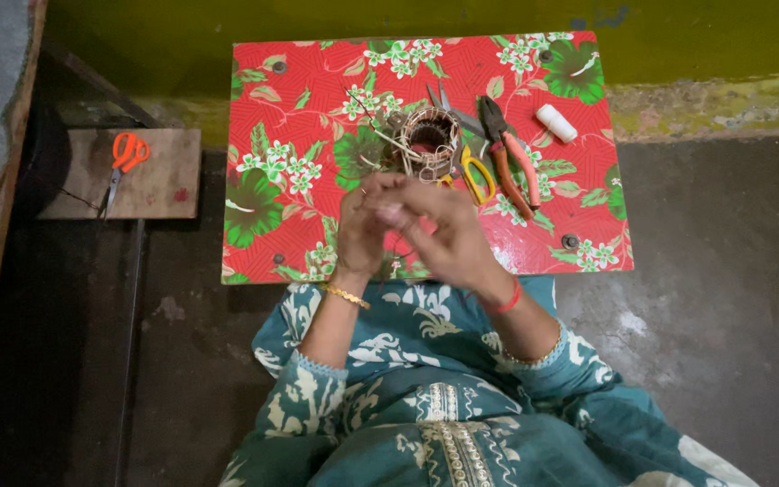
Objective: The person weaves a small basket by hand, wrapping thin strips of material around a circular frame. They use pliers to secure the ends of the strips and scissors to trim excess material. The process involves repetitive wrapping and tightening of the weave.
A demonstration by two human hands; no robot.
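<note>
Both hands, left hand [364,225] and right hand [444,230], pinch together, blurred, hiding whatever they grip.

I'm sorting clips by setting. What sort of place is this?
Probably a small home workshop for coil winding: a low table with red floral cover, a round copper-wire-wound motor core, red-handled pliers, bare concrete floor.

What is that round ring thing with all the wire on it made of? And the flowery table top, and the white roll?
The ring looks like metal wound with thin coppery wire: brownish strands loop round it and stick out. The table top seems covered in glossy plastic sheet, since its red flower print shines. The white roll is probably thread or tape; it is too small to tell.
</note>
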